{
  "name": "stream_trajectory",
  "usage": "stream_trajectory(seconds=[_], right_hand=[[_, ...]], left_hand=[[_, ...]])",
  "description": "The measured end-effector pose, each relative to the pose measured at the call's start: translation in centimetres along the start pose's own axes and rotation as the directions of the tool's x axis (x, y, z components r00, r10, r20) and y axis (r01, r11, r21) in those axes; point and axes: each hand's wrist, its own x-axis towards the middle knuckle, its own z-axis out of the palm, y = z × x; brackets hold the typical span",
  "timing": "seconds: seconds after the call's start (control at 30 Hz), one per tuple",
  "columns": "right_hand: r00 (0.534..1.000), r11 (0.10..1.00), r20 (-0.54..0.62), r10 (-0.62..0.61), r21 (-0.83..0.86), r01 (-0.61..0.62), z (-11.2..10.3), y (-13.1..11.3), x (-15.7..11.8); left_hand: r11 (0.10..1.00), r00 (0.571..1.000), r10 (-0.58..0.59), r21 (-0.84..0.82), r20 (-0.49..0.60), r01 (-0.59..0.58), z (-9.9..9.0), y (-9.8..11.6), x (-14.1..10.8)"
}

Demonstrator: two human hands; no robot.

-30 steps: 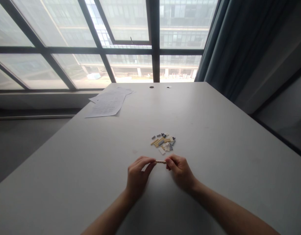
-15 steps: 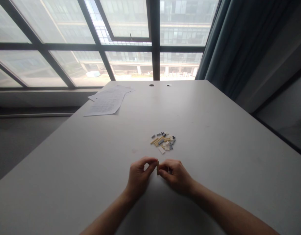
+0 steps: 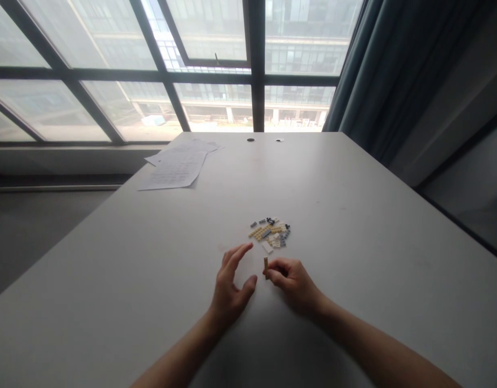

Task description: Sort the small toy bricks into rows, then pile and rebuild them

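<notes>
My right hand pinches a tan toy building brick piece, narrow and held on end, between thumb and fingers. To its left, my left hand holds nothing; thumb and fingers are spread apart, a small gap away from the piece. Just beyond both hands lies a loose pile of building bricks in tan, grey, white and black. A flat white piece is at the near edge of that pile, closest to my hands.
The pile rests on a white table. Printed paper sheets overlap at the far left edge. Two round holes sit near the far edge, before a large window. A dark curtain hangs on the right.
My left hand has let go of the tan piece and spread its fingers. My right hand keeps the piece, which has shifted slightly right and away from me.
</notes>
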Motion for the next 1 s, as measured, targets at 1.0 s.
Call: stream_trajectory(seconds=[1.0], right_hand=[[0.999, 0.997, 0.037, 0.008, 0.078, -0.011, -0.48, -0.57, 0.02]], left_hand=[[0.967, 0.980, 0.194, 0.159, 0.046, -0.199, 0.56, -0.41, 0.40]])
